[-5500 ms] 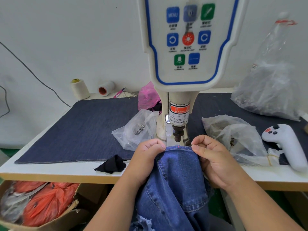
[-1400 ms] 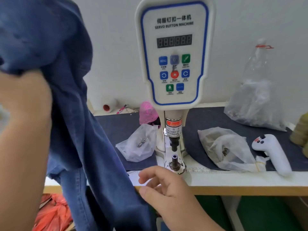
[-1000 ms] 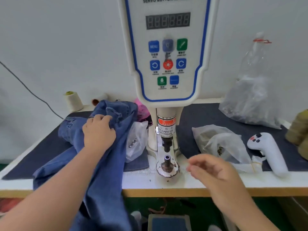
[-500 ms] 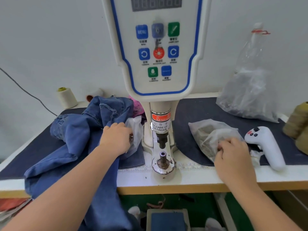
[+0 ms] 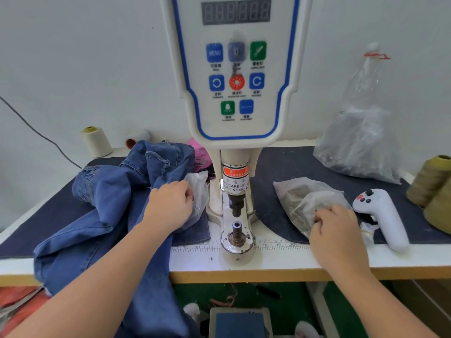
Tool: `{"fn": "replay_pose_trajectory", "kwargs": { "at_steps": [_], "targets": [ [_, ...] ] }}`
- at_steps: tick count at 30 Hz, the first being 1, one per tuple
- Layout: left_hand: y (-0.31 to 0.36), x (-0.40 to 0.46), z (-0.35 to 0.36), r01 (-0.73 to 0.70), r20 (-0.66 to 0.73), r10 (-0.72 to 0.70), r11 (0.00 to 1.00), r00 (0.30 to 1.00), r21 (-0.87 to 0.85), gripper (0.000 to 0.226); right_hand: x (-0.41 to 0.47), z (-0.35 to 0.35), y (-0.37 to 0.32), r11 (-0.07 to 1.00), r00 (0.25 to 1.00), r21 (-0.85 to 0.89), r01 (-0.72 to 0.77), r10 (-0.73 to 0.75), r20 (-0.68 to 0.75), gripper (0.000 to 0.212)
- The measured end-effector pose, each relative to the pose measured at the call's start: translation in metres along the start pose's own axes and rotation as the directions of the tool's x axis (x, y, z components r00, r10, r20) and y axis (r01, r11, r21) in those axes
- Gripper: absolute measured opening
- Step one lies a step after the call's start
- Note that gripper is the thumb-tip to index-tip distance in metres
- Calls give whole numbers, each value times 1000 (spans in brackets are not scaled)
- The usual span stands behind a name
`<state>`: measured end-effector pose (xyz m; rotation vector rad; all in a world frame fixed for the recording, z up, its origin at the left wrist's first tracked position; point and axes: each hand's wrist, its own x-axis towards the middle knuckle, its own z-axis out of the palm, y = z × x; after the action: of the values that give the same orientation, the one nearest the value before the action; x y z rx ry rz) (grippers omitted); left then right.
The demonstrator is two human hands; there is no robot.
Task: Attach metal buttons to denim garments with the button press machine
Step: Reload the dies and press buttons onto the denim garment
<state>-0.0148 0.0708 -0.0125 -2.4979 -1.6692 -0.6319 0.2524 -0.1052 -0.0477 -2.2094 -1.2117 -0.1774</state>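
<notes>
The white button press machine [image 5: 236,93] stands at the table's middle, its lower die post [image 5: 236,234] bare under the punch [image 5: 236,203]. Blue denim jeans [image 5: 107,215] lie heaped on the left and hang over the front edge. My left hand [image 5: 168,206] reaches over the jeans into a small clear bag of metal parts [image 5: 199,191]; its curled fingertips are hidden in the plastic. My right hand [image 5: 338,230] rests at the mouth of a second clear bag of buttons [image 5: 302,198], fingers curled into it. What either hand pinches is hidden.
A white handheld controller [image 5: 383,215] lies right of the button bag. A large clear bag [image 5: 361,142] leans on the wall, with olive thread cones [image 5: 432,186] at the far right. A cream spool [image 5: 95,141] stands back left. A foot pedal [image 5: 240,323] sits below.
The jeans came off the die, were swung left and dropped on the table. My left hand moved to the left bag, my right hand to the right bag; both have stayed there.
</notes>
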Motion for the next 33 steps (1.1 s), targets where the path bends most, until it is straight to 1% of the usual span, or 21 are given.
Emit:
{"fn": "replay_pose_trajectory", "kwargs": {
  "at_steps": [7,13,16,18,21,23,24,26,28,31,33],
  "targets": [
    [-3,5,3,-9,72,-3,984,997,178,23,0,2,1,1000,1000,15,15,-15,-25,18],
    [0,9,3,-30,90,9,969,996,244,15,1,2,2,1000,999,18,25,-24,-31,18],
    [3,8,1,-21,88,1,975,996,221,14,0,1,2,1000,999,17,23,-22,-29,18],
    [6,6,-3,10,52,-18,989,998,149,13,1,2,2,1000,1000,14,17,-17,-21,18],
    [16,-2,-12,57,-78,-66,992,995,-109,20,2,2,3,1000,1000,15,13,-12,-23,18],
    [28,-13,-20,15,-134,-64,941,989,-337,24,2,3,3,999,999,27,17,-16,-33,18],
    [35,-20,-24,-19,-124,-38,902,992,-431,30,1,3,3,999,999,32,20,-19,-39,18],
    [48,-34,-30,-39,-33,25,827,999,-561,32,1,3,3,999,999,36,25,-24,-46,18],
    [56,-45,-32,-28,79,95,794,992,-607,27,1,3,3,999,999,39,24,-22,-47,18],
    [60,-55,-32,15,229,189,740,955,-672,23,1,3,3,999,999,42,24,-22,-47,19],
    [60,-58,-32,46,301,244,702,922,-711,18,1,3,3,999,998,38,29,-27,-49,19]
  ]
}}
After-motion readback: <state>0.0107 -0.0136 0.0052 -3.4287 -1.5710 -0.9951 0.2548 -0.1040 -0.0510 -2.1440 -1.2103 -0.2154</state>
